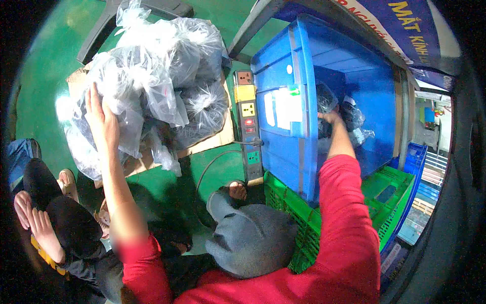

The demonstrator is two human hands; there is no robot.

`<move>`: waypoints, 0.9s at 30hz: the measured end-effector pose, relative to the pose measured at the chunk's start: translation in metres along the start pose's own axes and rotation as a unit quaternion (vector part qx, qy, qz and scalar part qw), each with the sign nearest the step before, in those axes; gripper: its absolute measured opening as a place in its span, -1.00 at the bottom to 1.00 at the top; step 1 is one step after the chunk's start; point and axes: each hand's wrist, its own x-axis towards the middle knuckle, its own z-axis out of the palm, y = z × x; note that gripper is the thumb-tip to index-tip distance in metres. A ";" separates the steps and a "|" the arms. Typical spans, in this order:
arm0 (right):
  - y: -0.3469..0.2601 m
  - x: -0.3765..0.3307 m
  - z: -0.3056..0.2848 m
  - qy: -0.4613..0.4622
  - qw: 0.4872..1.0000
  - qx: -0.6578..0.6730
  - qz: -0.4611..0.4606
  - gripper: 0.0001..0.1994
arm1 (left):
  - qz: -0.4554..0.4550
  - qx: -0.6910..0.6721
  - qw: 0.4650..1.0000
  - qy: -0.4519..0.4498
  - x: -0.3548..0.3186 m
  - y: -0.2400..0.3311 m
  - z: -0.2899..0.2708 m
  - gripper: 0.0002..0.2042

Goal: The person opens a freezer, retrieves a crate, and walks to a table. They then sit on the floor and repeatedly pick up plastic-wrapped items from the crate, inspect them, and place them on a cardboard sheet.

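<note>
My left hand (101, 119) lies with its fingers stretched out against the left side of a heap of clear plastic bags (136, 76). The bags are tied or bunched at their tops and hold dark contents I cannot make out. To the right, my right hand (331, 119) reaches into a large blue plastic bin (283, 147) that lies on its side, its opening to the right. There it grips a clear plastic bag (325, 99) with dark contents; the fingers are partly hidden. More bags (353, 114) lie beside it in the bin.
The heap rests on cardboard (217, 141) over a green floor. A power strip (249, 126) with a black cable stands beside the bin. A green crate (390, 190) is under the bin. A grey cap (253, 238) fills the lower middle. Another person's hands (43, 228) are at lower left.
</note>
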 end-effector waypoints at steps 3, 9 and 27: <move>-0.123 -0.021 0.004 -0.114 0.988 0.082 0.068 -0.38 | -0.005 0.086 0.996 0.008 -0.007 -0.037 -0.037 -0.57; -0.009 0.029 -0.103 -0.193 0.976 0.056 -0.082 -0.68 | -0.008 0.051 0.998 0.024 -0.004 -0.022 -0.017 -0.52; -0.189 -0.152 -0.503 -0.288 0.877 0.304 -0.236 -0.60 | -0.124 -0.704 0.611 -0.340 -0.076 0.190 -0.059 -0.20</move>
